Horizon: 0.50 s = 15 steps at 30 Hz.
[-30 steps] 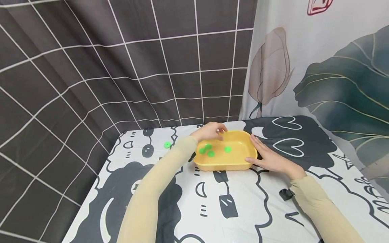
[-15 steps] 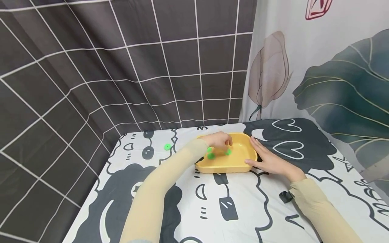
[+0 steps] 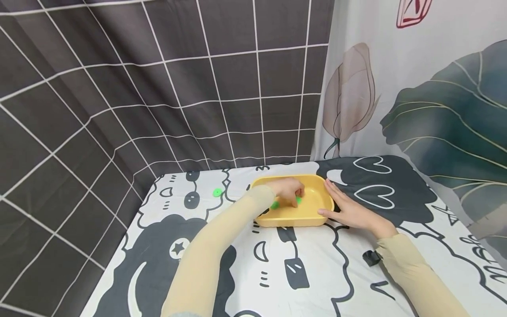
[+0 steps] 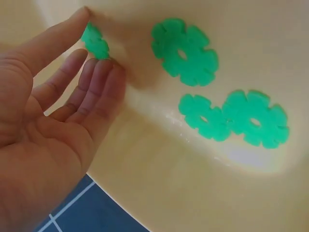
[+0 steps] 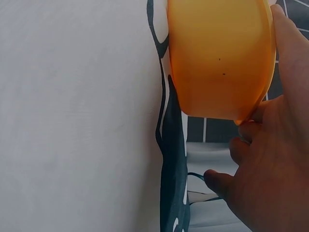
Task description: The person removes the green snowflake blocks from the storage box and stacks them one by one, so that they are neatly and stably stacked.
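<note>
Cream-coloured sleeves (image 3: 190,281) are closest to the camera, both stretched out over a black-and-white cartoon-print sheet (image 3: 321,273), with a small black block (image 3: 371,258) by the right cuff. Next up is the right hand (image 3: 352,211), set against the right end of a yellow tub (image 3: 321,202) that sits on the sheet. Its thumb is at the near corner and its fingers reach fairly straight toward the far one; the right wrist view has some touching the rim and one sticking out clear of it, so it's contact, not a clench. The left hand (image 3: 288,189) is dipped inside the tub, fingers loosely bent, with a clear gap between thumb and index. Right at its fingertips is a notched green disc (image 4: 95,41), partly hidden by the hand; it doesn't look pinched, though honestly I can't tell if anything's touching it. Three more are in the tub nearby: a lone disc (image 4: 193,62), then a smaller-looking disc (image 4: 213,128) and its neighbouring disc (image 4: 264,131), touching or overlapping, can't say which. Outside the tub, off to its left, a stray green disc (image 3: 217,192) lies on the sheet. Way back there's a dark curtain (image 3: 233,79) with white grid lines, plus a pale curtain (image 3: 396,57) with tulip and leaf prints on the right.
</note>
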Each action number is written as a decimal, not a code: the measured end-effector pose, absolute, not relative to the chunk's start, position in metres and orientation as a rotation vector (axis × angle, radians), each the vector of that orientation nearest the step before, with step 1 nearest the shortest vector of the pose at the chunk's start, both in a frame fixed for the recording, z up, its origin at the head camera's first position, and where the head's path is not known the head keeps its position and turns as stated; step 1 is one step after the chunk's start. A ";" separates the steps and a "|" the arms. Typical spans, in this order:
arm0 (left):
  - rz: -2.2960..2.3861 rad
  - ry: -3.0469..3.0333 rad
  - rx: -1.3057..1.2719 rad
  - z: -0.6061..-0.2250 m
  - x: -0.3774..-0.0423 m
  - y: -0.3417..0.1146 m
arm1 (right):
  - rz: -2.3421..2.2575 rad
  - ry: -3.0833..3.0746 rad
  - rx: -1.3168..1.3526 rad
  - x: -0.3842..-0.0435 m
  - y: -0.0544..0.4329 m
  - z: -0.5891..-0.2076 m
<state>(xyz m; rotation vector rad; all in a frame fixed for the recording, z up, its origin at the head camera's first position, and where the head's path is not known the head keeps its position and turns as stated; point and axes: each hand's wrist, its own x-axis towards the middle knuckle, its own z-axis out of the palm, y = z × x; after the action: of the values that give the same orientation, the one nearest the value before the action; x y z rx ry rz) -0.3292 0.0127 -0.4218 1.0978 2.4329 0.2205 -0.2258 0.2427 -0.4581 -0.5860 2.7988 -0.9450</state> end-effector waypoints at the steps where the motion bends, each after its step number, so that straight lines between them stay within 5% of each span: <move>1: 0.229 2.433 1.093 -0.422 -0.329 0.013 | -0.948 2.797 -0.590 -0.226 0.243 -0.458; 15: 0.272 2.394 1.029 -0.427 -0.335 0.013 | -0.948 2.806 -0.583 -0.225 0.244 -0.460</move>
<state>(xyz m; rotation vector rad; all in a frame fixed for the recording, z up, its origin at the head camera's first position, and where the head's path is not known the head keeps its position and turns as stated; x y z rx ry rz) -0.3351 0.0134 -0.4272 1.0289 2.3945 0.2722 -0.2255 0.2435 -0.4597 -0.5827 2.8063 -0.9480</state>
